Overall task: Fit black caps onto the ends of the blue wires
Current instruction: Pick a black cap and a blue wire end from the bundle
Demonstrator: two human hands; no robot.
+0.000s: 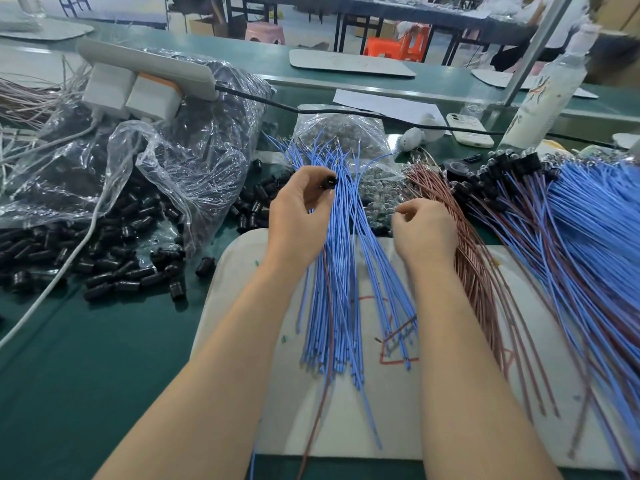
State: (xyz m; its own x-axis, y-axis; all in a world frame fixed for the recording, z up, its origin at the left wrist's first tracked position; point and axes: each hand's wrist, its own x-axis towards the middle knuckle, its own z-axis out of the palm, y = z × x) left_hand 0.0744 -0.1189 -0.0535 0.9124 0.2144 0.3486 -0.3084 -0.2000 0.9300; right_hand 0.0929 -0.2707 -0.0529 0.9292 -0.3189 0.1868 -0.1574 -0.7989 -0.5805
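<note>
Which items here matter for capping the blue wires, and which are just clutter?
Job: left hand pinching a cap; blue wires; loose caps; right hand.
Lying about: phone; bottle; power strip.

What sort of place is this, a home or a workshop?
Probably a factory assembly line: bundles of blue wires on a work mat, black caps spilling from plastic bags, and long green workbenches with stools behind.
</note>
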